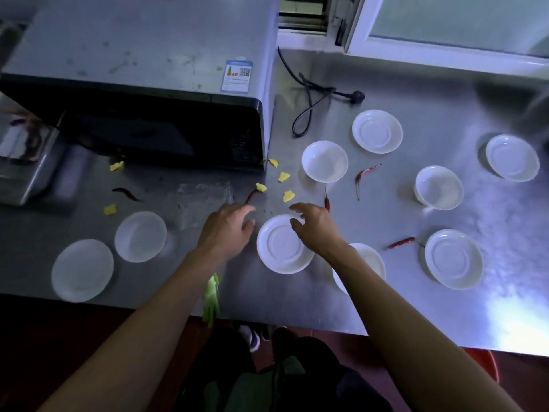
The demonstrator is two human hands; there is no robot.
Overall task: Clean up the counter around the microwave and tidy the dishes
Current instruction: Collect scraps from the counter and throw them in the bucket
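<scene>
Both hands reached over a scrap-strewn bench beside the microwave.

Left of centre sat the microwave [139,93], its top carrying an energy label [236,76] with a QR code, the print too small to read. Two plates [82,270] lay upside down near the bench [386,307] front edge, apparently not yet gathered. The left hand [227,230] hovered with fingers [248,208] loosely spread, holding nothing, close to a dried chilli [252,196] and yellow scraps [261,187], probably about to collect them. The right hand [315,226], fingers relaxed and empty, hung over the far rim of an upturned saucer [279,248]. Further right, bowls [324,161] and more chillies [401,242] lay scattered apart, unstacked.
</scene>
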